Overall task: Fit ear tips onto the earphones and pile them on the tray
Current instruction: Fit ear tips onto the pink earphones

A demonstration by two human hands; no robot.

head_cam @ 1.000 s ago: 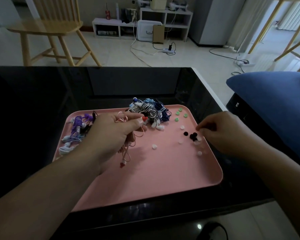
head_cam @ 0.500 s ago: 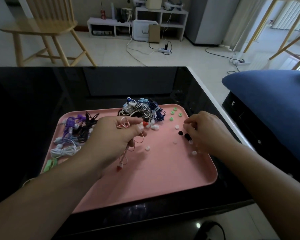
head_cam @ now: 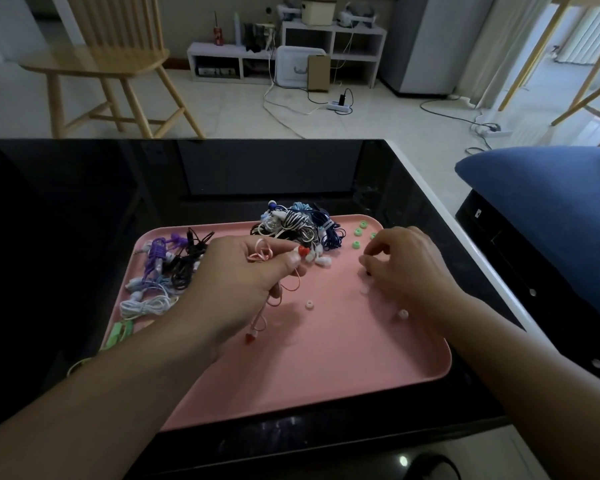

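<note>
Nearest the viewer, a red-tipped earbud [head_cam: 250, 337] dangles on the pink cable [head_cam: 262, 313] below the left hand [head_cam: 238, 282], over the bare front part of the pink tray [head_cam: 326, 393]. The left hand is clenched around that cable; a second bud with a red tip [head_cam: 303, 251] projects from thumb and forefinger, its axis pointing right towards the right hand [head_cam: 407, 265].

The right hand sits level with it, well apart, fingers curled down onto the tray where small loose tips lie. Whether it pinches one cannot be told; its fingers hide the spot. White tips [head_cam: 308, 304] lie between and just below the hands, nearer the right.

Farther back, green tips [head_cam: 357, 232] sit beyond the right hand, and bundled earphones [head_cam: 293, 225] crowd the far rim. Judgement: the right hand is the nearer for fetching a tip and must travel leftward to the held bud.
</note>
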